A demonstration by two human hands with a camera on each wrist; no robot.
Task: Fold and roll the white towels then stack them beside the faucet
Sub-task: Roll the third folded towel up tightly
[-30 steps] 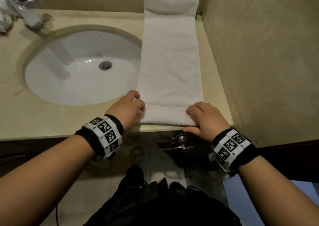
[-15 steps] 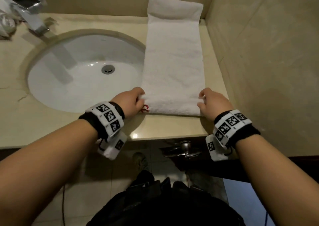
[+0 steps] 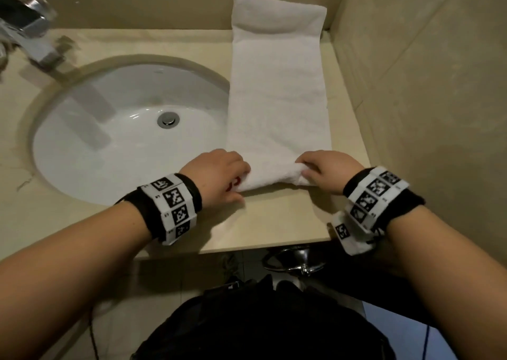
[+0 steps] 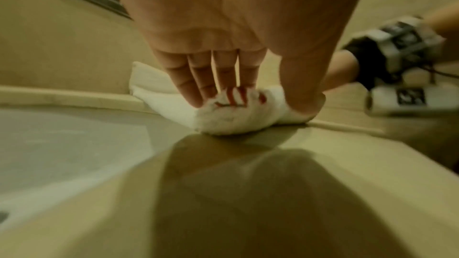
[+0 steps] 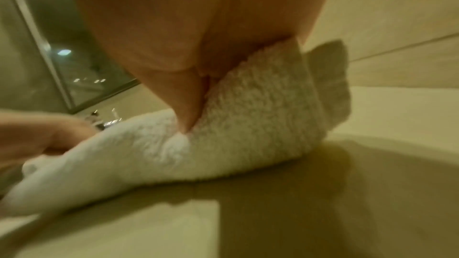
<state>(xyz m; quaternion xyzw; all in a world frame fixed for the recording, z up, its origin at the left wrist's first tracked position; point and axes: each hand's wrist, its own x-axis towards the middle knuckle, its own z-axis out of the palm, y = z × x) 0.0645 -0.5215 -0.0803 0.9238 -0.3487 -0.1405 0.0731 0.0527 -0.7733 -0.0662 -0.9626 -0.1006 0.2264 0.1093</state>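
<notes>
A white towel (image 3: 277,90), folded into a long strip, lies on the beige counter (image 3: 274,222) to the right of the sink, its far end bent up against the back wall. Its near end is wound into a short roll (image 3: 271,177). My left hand (image 3: 219,174) grips the roll's left end, fingers on top and thumb on the near side (image 4: 218,77). My right hand (image 3: 326,167) holds the right end, with the thumb pressed into the terry (image 5: 188,93). The roll (image 4: 223,123) rests on the counter. The faucet (image 3: 33,43) stands at the far left, blurred.
The white sink basin (image 3: 82,140) with its drain (image 3: 168,119) fills the counter left of the towel. A tiled side wall (image 3: 425,112) runs close along the towel's right edge. The counter's front edge is just behind my wrists, with a metal fixture (image 3: 301,260) below.
Both hands have lifted the towel's near edge and rolled it away from me, so the flat end is now a small roll farther from the counter's front edge.
</notes>
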